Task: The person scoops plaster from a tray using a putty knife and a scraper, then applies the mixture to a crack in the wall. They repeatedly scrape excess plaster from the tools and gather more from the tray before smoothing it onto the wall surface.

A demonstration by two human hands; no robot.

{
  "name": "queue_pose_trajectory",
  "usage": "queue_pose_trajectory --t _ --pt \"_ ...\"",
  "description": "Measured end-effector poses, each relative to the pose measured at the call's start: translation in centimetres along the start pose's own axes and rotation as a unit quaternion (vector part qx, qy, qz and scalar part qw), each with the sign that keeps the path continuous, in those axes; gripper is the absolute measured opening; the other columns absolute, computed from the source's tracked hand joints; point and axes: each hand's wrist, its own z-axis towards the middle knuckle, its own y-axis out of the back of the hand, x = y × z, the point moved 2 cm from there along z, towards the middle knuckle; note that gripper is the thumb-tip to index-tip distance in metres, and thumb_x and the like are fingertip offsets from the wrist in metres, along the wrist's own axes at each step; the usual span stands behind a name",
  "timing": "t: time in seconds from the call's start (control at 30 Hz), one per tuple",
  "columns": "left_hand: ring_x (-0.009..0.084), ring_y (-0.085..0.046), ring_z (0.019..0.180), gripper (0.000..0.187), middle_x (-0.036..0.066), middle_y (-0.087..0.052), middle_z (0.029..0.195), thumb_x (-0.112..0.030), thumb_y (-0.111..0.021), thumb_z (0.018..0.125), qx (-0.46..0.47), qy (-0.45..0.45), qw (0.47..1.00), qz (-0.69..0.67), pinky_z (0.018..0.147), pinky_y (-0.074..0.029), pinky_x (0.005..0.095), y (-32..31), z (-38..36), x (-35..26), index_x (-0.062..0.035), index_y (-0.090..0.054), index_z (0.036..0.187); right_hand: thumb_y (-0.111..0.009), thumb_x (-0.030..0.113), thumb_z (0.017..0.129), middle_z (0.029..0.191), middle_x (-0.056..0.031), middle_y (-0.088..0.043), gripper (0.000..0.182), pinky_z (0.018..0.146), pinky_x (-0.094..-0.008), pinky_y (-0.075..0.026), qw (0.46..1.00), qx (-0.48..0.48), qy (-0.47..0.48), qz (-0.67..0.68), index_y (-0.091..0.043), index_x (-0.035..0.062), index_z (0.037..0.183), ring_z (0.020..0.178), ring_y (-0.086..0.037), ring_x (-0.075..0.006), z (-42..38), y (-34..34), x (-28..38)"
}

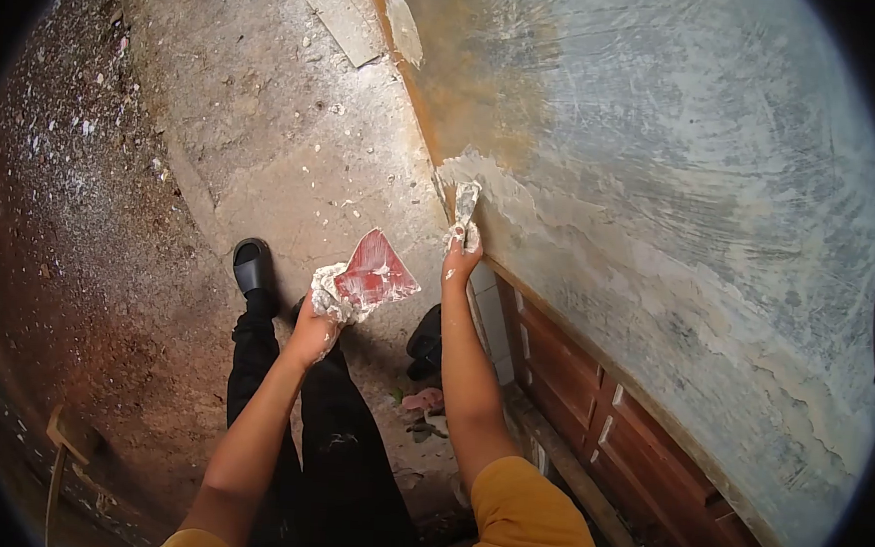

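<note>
Beside the edge of the wall [666,137], my right hand [464,247] grasps a small scraper [466,203] by its lower end, fingers closed around it and the smeared blade pointing away from me. The blade is at the pale, rough patch [488,181] by the wall's edge; whether it actually touches the surface, I can't tell. Holding it this low probably leaves the whole blade free and lets my fingers set its angle.

My left hand [321,317] is closed on a red plate [377,272], gripping it near one side, so its broad face lies open towards me with whitish paste across it. I judge it's held close to the scraper so that the paste is within easy reach, and gripped at the side so my fingers leave most of the face uncovered. Paste is caked thickly over those fingers, which hides just how they wrap the plate; there's less of it on the right ones.

As for pose, my right arm reaches forward, nearly straight, with the wrist roughly in line with the forearm. My left arm angles forward and inward, its hand lower in view than the right one, above the floor [283,179] and in front of my legs. The two hands are apart, the plate lying between them.
</note>
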Motion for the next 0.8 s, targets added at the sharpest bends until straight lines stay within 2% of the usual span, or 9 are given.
queue_pose_trajectory --t 0.03,0.1,0.13,0.23,0.37,0.57,0.63,0.7,0.8 --pt "0.0214 -0.048 0.118 0.048 0.007 -0.048 0.130 0.004 -0.048 0.087 -0.004 0.006 1.000 0.007 0.101 -0.038 0.0346 0.6 0.1 0.7 -0.0056 -0.037 0.133 -0.054 0.009 0.089 0.096 -0.0051 -0.060 0.026 0.073 -0.0249 -0.043 1.000 -0.003 -0.010 0.003 -0.055 -0.0055 0.110 0.083 -0.053 -0.0119 0.7 -1.1 -1.9" --pt "0.0220 -0.047 0.120 0.049 0.008 -0.046 0.132 0.002 -0.051 0.087 -0.037 0.013 0.999 -0.027 0.102 -0.037 0.0357 2.4 0.1 2.2 -0.0054 -0.036 0.133 -0.056 0.003 0.085 0.112 -0.0128 -0.058 0.036 0.089 -0.0301 -0.041 0.989 0.008 -0.126 0.077 -0.048 -0.0081 0.119 0.101 -0.055 -0.0214 2.4 -2.8 -6.2" --pt "0.0221 -0.047 0.120 0.048 0.008 -0.045 0.132 0.002 -0.051 0.087 -0.039 0.016 0.998 0.040 0.102 -0.038 0.0362 4.2 0.2 3.3 -0.0053 -0.036 0.133 -0.057 0.003 0.084 0.114 -0.0145 -0.058 0.038 0.090 -0.0316 -0.041 0.991 -0.010 -0.119 0.059 -0.047 -0.0081 0.120 0.103 -0.055 -0.0239 2.8 -3.8 -7.9" --pt "0.0222 -0.047 0.120 0.049 0.008 -0.046 0.130 -0.002 -0.054 0.087 -0.045 0.023 0.999 -0.015 0.101 -0.039 0.0366 5.5 0.3 4.6 -0.0051 -0.035 0.132 -0.061 0.002 0.080 0.116 -0.0201 -0.057 0.043 0.093 -0.0358 -0.040 0.997 -0.052 -0.024 -0.046 -0.048 -0.0088 0.119 0.106 -0.055 -0.0314 5.6 -5.7 -15.3" --pt "0.0231 -0.048 0.119 0.054 0.009 -0.045 0.130 -0.012 -0.061 0.086 -0.047 0.029 0.998 -0.004 0.100 -0.040 0.0371 7.9 -0.1 6.8 -0.0054 -0.034 0.132 -0.063 0.001 0.075 0.110 -0.0248 -0.059 0.038 0.090 -0.0365 -0.042 0.990 -0.074 -0.034 -0.118 -0.054 -0.0094 0.111 0.103 -0.057 -0.0361 5.7 -7.0 -13.4" --pt "0.0234 -0.048 0.119 0.051 0.009 -0.045 0.131 -0.010 -0.058 0.087 -0.051 0.050 0.997 0.010 0.100 -0.040 0.0377 7.2 -1.0 7.0 -0.0057 -0.034 0.132 -0.059 -0.002 0.074 0.101 -0.0249 -0.063 0.032 0.083 -0.0391 -0.046 0.961 -0.138 -0.036 -0.237 -0.059 -0.0064 0.106 0.096 -0.059 -0.0394 4.6 -5.6 -12.6" --pt "0.0234 -0.048 0.119 0.050 0.009 -0.045 0.131 -0.010 -0.057 0.088 -0.052 0.047 0.997 0.014 0.100 -0.040 0.0377 6.8 -1.1 6.8 -0.0057 -0.034 0.133 -0.059 0.000 0.075 0.100 -0.0249 -0.062 0.031 0.083 -0.0397 -0.046 0.961 -0.109 -0.071 -0.243 -0.060 -0.0047 0.106 0.095 -0.059 -0.0399 4.3 -5.5 -12.9" --pt "0.0207 -0.046 0.120 0.051 0.009 -0.045 0.132 0.008 -0.046 0.087 -0.028 0.050 0.998 0.001 0.101 -0.038 0.0344 6.2 -1.3 6.7 -0.0048 -0.033 0.134 -0.057 0.003 0.077 0.096 -0.0210 -0.065 0.029 0.078 -0.0374 -0.047 0.956 -0.090 0.032 -0.278 -0.062 -0.0013 0.105 0.091 -0.062 -0.0357 4.2 -5.7 -12.0" --pt "0.0191 -0.046 0.119 0.049 0.008 -0.045 0.131 0.004 -0.049 0.088 -0.014 0.040 0.999 0.010 0.100 -0.037 0.0328 5.0 -1.1 6.4 -0.0046 -0.033 0.134 -0.057 0.003 0.076 0.095 -0.0230 -0.064 0.028 0.080 -0.0407 -0.047 0.963 -0.075 -0.015 -0.257 -0.063 -0.0009 0.103 0.090 -0.060 -0.0397 5.1 -5.7 -9.4"
